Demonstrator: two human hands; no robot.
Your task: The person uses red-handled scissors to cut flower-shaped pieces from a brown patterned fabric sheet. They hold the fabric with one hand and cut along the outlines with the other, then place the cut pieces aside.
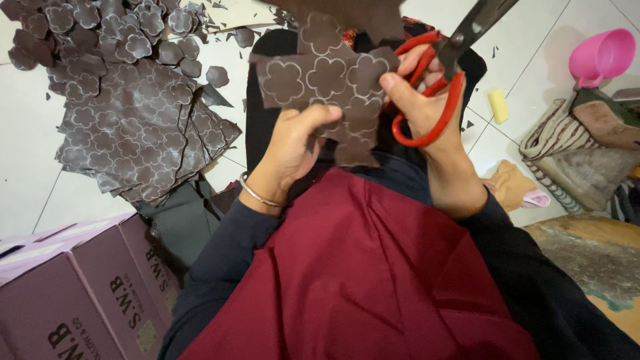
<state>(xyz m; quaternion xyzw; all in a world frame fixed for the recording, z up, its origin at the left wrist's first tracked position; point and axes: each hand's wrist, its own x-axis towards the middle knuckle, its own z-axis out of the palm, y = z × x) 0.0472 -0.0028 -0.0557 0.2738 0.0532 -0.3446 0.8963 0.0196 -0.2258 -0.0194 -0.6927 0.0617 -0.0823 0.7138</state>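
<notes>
So, starting at the upper left of the frame, a heap of cut-out flower shapes (113, 30) already lies loose on the white tiled floor (27, 153); I judge that to be the finished share. Just below it, left of centre, sits a thick stack of brown sheets (143, 143) printed with pale flower outlines, none of them cut apart yet, so by my reckoning more is left than done. At the lower left corner stand purplish cardboard boxes (80, 293).

In the middle, above the dark red cloth (360, 267) over my lap, my left hand (293, 150) pinches the brown piece (330, 83) I am working on, thumb pressed on top and fingers curled beneath its lower edge. The piece shows several whole flower outlines, with its lower part already trimmed along the petals.

Right of it, my right hand (427, 100) is closed through the red loops of the scissors (443, 80), the dark blades reaching up and away toward the top edge; whether they are parted I cannot tell.

At the far right lie a yellow block (498, 105), a pink cup (603, 55) and bundled fabrics (580, 160)
</notes>
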